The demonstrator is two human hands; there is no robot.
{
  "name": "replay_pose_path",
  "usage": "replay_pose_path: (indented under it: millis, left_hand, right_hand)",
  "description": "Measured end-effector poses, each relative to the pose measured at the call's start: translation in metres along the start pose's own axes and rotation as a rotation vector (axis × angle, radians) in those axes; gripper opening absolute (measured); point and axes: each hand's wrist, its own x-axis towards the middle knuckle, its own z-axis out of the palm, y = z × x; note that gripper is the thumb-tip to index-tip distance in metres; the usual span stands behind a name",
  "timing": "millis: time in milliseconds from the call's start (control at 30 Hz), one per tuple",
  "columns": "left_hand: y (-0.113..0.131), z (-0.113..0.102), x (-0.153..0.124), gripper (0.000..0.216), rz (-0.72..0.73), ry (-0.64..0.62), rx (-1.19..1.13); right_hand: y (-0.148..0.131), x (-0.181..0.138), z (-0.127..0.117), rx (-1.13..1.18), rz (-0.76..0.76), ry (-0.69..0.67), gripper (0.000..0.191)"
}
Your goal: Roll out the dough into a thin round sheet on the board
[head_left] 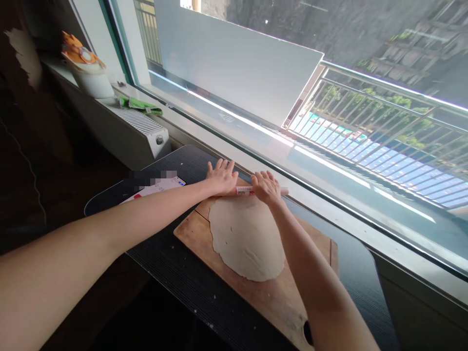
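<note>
A thin sheet of pale dough lies spread on a wooden board. At the dough's far edge lies a slim rolling pin with a red and white label. My left hand presses flat on the pin's left part, fingers stretched out. My right hand lies flat on the pin's right part, fingers also extended. The pin's end sticks out past my right hand. Both forearms reach across the board from the near side.
The board sits on a black table against a large window. A phone lies at the table's left. A white radiator with a green cloth and a white container stand at the left.
</note>
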Motion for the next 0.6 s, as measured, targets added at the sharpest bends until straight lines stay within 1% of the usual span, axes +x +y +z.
replay_pose_path:
  millis: [67, 100, 133, 200, 267, 333, 367, 433, 533, 600]
  left_hand:
    - [-0.002, -0.002, 0.008, 0.059, -0.051, 0.002, -0.003]
    - [-0.001, -0.001, 0.005, 0.059, -0.051, -0.008, -0.008]
    - [0.001, 0.002, -0.003, 0.059, -0.029, -0.022, -0.012]
    - [0.007, 0.01, -0.027, 0.06, 0.048, -0.054, -0.016]
    - [0.014, 0.017, -0.05, 0.058, 0.155, -0.017, 0.005]
    - [0.018, 0.02, -0.059, 0.058, 0.188, 0.015, 0.013]
    - [0.017, 0.019, -0.056, 0.059, 0.183, 0.019, 0.012]
    - [0.013, 0.015, -0.037, 0.06, 0.143, 0.013, 0.004]
    - [0.004, 0.005, 0.0, 0.06, 0.023, 0.042, -0.003]
    - [0.002, 0.002, 0.01, 0.059, -0.034, 0.067, -0.004]
  right_hand:
    - [-0.006, 0.014, -0.004, 0.011, 0.019, -0.02, 0.051]
    - [-0.006, 0.013, -0.004, 0.007, 0.01, -0.023, 0.051]
    - [-0.003, 0.006, -0.003, -0.001, -0.007, -0.015, 0.051]
    - [0.007, -0.022, 0.002, -0.023, -0.055, 0.013, 0.051]
    - [0.02, -0.054, 0.009, -0.047, -0.076, 0.038, 0.053]
    - [0.029, -0.072, 0.012, -0.061, -0.088, 0.023, 0.056]
    - [0.029, -0.072, 0.012, -0.063, -0.085, 0.013, 0.057]
    - [0.023, -0.054, 0.01, -0.058, -0.059, 0.012, 0.054]
    - [0.006, -0.007, 0.002, -0.037, -0.003, 0.03, 0.052]
    - [0.0, 0.01, -0.002, -0.023, 0.012, 0.037, 0.051]
